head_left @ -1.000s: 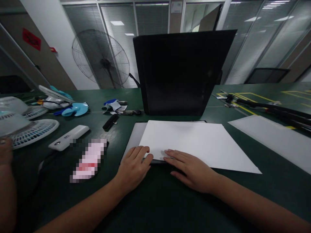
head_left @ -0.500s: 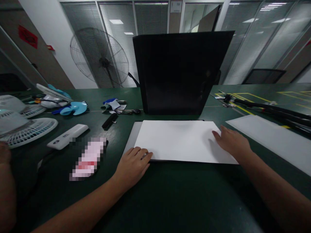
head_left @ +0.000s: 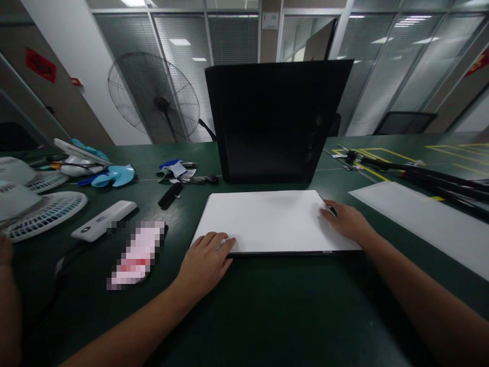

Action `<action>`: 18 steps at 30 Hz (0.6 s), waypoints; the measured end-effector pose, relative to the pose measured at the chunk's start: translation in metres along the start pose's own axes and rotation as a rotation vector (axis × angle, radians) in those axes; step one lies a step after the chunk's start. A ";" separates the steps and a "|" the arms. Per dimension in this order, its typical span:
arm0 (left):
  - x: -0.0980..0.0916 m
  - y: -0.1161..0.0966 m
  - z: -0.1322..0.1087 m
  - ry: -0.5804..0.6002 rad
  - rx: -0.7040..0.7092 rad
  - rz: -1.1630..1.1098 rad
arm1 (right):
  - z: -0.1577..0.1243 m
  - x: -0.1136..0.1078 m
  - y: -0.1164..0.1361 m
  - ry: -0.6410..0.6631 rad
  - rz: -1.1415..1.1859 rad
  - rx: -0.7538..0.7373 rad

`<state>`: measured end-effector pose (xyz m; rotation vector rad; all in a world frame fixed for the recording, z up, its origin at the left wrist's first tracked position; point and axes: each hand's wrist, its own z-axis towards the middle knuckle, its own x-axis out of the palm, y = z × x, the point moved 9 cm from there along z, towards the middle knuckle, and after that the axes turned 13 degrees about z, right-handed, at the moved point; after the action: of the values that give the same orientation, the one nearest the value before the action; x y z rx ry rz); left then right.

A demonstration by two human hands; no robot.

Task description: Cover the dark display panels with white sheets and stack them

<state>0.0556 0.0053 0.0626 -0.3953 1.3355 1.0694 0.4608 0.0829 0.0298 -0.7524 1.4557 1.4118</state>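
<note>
A white sheet of paper (head_left: 267, 219) lies over a flat, dark-edged board (head_left: 290, 253) on the dark green table. My left hand (head_left: 206, 257) rests on the sheet's front left corner, its fingers stretched out flat. At the right edge of the sheet is my right hand (head_left: 346, 219), with thumb and forefinger apart and a dark gap between them. Its thumb reaches over the paper; the other fingers are partly hidden. Just behind the board stands an upright black panel (head_left: 278, 122).
To the left lie a pixelated pink-and-white item (head_left: 139, 255), a white power-bank-like device (head_left: 105, 220), a small black object (head_left: 170, 195) and fan parts (head_left: 46, 216). Another person's arm (head_left: 9, 306) shows at the left edge. Right: a second white sheet (head_left: 420, 219) and black poles (head_left: 439, 178).
The paper has shifted left over the board, covering the grey strip that showed at its left. My right hand has moved left with the paper's right edge. My left hand stays on the corner.
</note>
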 end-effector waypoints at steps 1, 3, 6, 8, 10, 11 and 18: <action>0.000 0.000 0.000 0.005 -0.004 0.000 | 0.002 -0.003 -0.004 -0.010 -0.008 0.010; 0.000 0.001 0.000 0.012 -0.009 -0.001 | 0.005 -0.017 -0.020 -0.056 -0.034 0.050; -0.001 0.001 -0.001 0.003 -0.004 0.003 | 0.008 -0.048 -0.060 -0.161 -0.092 0.136; -0.004 0.000 0.000 -0.021 0.000 0.005 | 0.006 -0.066 -0.094 -0.220 -0.131 0.226; -0.006 0.000 0.000 -0.038 0.004 0.003 | 0.002 -0.074 -0.127 -0.252 -0.148 0.330; -0.006 -0.001 0.001 -0.040 0.008 0.001 | 0.000 -0.075 -0.140 -0.255 -0.145 0.377; -0.006 0.000 0.000 -0.040 0.009 -0.002 | -0.008 -0.070 -0.151 -0.215 -0.121 0.463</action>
<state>0.0562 0.0031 0.0678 -0.3662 1.3040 1.0641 0.6223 0.0407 0.0331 -0.3749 1.4640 0.9762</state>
